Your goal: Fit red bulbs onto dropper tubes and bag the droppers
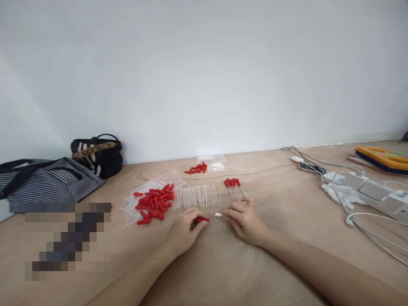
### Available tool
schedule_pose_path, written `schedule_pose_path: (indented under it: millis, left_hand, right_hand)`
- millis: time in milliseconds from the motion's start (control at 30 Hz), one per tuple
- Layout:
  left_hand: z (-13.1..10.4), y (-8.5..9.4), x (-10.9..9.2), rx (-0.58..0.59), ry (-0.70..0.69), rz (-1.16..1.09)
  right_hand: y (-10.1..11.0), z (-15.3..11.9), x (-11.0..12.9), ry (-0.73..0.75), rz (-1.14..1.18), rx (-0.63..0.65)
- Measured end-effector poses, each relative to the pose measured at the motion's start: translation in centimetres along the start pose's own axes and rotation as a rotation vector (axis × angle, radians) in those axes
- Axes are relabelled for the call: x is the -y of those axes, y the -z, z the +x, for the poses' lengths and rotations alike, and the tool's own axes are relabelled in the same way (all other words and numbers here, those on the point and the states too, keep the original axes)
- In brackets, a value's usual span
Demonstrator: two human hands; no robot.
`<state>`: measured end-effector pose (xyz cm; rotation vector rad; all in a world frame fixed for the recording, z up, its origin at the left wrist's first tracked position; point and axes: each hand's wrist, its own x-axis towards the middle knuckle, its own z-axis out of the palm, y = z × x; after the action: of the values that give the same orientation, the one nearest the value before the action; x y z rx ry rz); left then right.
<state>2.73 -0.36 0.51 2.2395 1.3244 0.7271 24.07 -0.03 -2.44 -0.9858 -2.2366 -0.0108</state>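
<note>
My left hand is closed around a red rubber dropper bulb, its narrow end pointing right. Across a small gap, my right hand pinches a clear dropper tube; one end of the tube sticks out toward the bulb. Just beyond my right fingers lie several droppers with red bulbs fitted on their tubes. A row of loose clear tubes is spread behind my hands. To its left, a heap of red bulbs rests on clear plastic bags.
Farther back, more red bulbs and tubes lie by a small plastic bag. A striped bag and a black bag stand left. White chargers, cables and a yellow-framed board occupy the right.
</note>
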Motion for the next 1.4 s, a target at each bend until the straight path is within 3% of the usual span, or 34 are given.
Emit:
schedule_pose_path:
  millis: [167,567,867,1400]
  left_hand:
    - [0.2,-1.2,-0.1,-0.014,0.027,-0.109]
    - [0.1,-1.5,0.1,-0.05,0.011,-0.162]
    - [0.2,-2.6,1.1,-0.139,0.054,-0.437]
    - [0.1,-2.1,0.3,-0.053,0.143,-0.7]
  right_hand:
    - [-0.3,0.2,0.7,-0.017,0.037,-0.027]
    - [-0.4,0.3,1.2,0.007,0.034,-0.035]
    - [-0.7,0.2,1.9,-0.017,0.075,-0.124]
    - [-0.3,0.3,0.7,0.293,0.014,-0.141]
